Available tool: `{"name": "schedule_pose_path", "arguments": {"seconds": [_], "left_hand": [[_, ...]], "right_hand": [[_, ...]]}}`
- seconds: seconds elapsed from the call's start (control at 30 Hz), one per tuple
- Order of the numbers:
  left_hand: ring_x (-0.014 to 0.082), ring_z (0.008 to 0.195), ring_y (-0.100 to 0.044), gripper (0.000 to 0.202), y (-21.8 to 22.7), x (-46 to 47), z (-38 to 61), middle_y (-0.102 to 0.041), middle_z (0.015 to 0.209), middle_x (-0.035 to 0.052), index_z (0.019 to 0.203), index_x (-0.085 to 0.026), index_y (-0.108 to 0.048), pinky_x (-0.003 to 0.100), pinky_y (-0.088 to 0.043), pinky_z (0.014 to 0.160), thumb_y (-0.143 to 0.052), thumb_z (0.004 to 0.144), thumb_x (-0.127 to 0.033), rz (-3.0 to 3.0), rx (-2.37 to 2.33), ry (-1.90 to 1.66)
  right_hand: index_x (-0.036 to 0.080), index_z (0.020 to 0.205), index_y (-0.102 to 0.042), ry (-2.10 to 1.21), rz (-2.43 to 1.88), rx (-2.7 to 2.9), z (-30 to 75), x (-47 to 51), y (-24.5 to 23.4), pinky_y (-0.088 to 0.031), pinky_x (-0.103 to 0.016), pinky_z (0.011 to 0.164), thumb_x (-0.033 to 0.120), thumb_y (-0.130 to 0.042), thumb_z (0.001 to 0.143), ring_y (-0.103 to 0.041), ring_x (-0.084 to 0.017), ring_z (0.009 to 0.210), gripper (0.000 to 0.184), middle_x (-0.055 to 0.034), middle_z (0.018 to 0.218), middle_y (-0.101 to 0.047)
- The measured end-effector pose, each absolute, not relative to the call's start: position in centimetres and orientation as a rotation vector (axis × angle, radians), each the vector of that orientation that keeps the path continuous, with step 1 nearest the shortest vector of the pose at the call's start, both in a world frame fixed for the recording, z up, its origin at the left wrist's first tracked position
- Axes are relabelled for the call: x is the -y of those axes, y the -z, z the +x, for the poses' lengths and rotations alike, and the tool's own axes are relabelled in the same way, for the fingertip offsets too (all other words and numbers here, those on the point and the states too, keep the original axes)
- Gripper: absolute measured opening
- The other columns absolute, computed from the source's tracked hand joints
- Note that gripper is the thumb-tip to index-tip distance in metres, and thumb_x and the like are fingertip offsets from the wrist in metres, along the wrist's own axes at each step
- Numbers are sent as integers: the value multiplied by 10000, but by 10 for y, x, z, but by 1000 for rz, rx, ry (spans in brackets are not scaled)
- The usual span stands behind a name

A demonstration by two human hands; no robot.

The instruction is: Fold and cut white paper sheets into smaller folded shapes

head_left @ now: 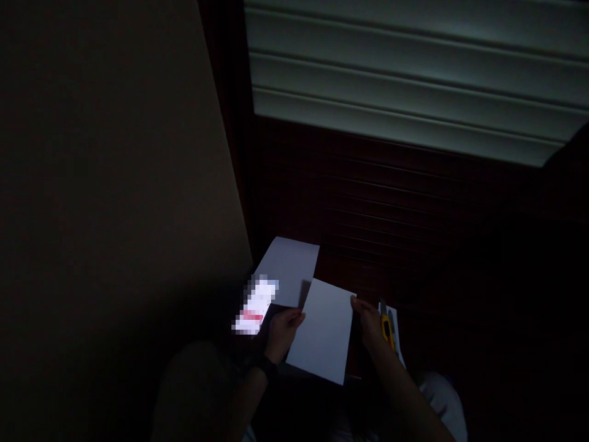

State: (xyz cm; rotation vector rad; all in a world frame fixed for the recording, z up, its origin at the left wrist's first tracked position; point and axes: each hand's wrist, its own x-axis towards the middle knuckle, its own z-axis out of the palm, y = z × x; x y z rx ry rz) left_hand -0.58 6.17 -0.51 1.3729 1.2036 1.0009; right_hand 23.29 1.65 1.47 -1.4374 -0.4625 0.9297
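Between my two hands is a white sheet of paper [323,331], held by its side edges and tilted in the dim light. My left hand [283,334], with a dark band on the wrist, pinches the left edge. At the upper right edge, the fingers of my right hand [367,319] are closed on the same sheet. A second white sheet [291,270] lies just beyond, partly behind the held one. Left of my left hand glows a lit screen [255,306], its content blurred out. A yellow cutter knife [387,328] lies beside my right hand.
Under the cutter is another white piece [394,316] with a dark slim item on it. A plain wall [115,153] rises on the left. Ahead stands a dark slatted wooden panel [368,190] below pale slats [405,80]. My knees flank the work spot.
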Motion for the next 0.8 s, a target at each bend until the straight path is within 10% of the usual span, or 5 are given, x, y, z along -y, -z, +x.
{"name": "schedule_pose_path", "arguments": {"seconds": [0.8], "left_hand": [[236,877,-661,322,9,-61,-7,-706,926,95,903,-143,-674,346,-526,780,-634,709,-397,1320,-1202,-1045]], "right_hand": [[154,587,-650,-995,-1501,662,231,-13,-12,-440,-300,599,472,-741,549,-596,-198,604,333,-38,613,-664]]}}
